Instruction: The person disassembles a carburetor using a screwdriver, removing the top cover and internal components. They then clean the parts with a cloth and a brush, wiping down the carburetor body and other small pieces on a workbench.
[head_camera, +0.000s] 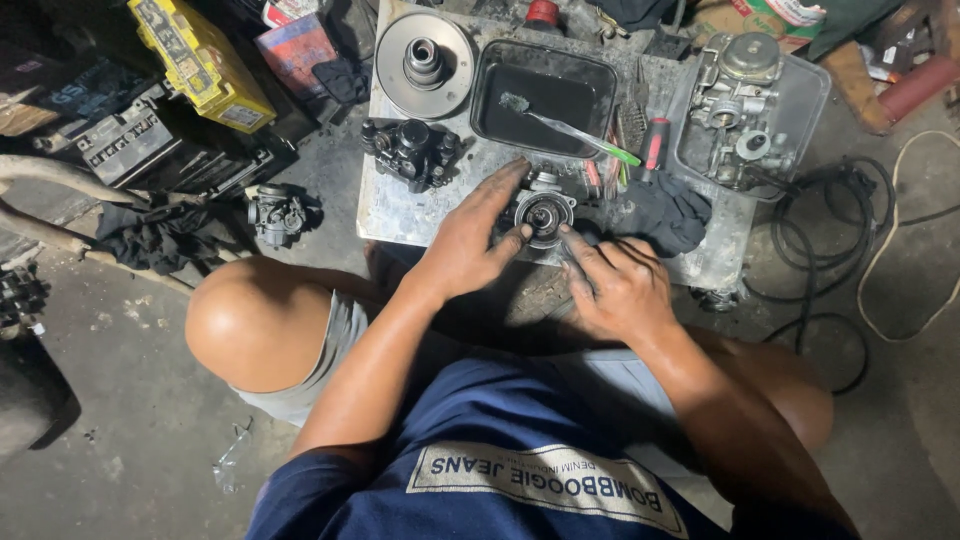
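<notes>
Carburetor part (543, 213), a small round metal piece with a dark ringed centre and a bright rim, sits at the near edge of the tabletop (400, 215), just below the middle of the frame, between the person's two hands. It looks greasy, and its body behind the round face is mostly hidden by the hands.

Going left to right: at the upper left of the frame a yellow box (200, 62) lies among dark clutter on the floor, and another small carburetor (275, 212) rests on the floor just left of the tabletop, well apart from the hands. On the tabletop's upper left stands a round metal pulley disc (424, 65), with a black multi-knobbed casting (412, 152) below it. The left hand (470, 245) reaches in from the lower left; its fingers are spread, the forefinger stretched over the top of the part and the thumb pressed to its left rim, seemingly steadying it. The right hand (615, 285) comes from the lower right, its fingers loosely apart, the forefinger tip touching the part's right rim; I judge the two hands brace it from both sides.

Above the part a black tray (492, 100) holds dark liquid and a green-handled toothbrush (575, 135), kept near, probably for cleaning. A dark rag (665, 215) lies to the right, and a large carburetor body (738, 105) sits in a grey tray (808, 105) at the upper right.
</notes>
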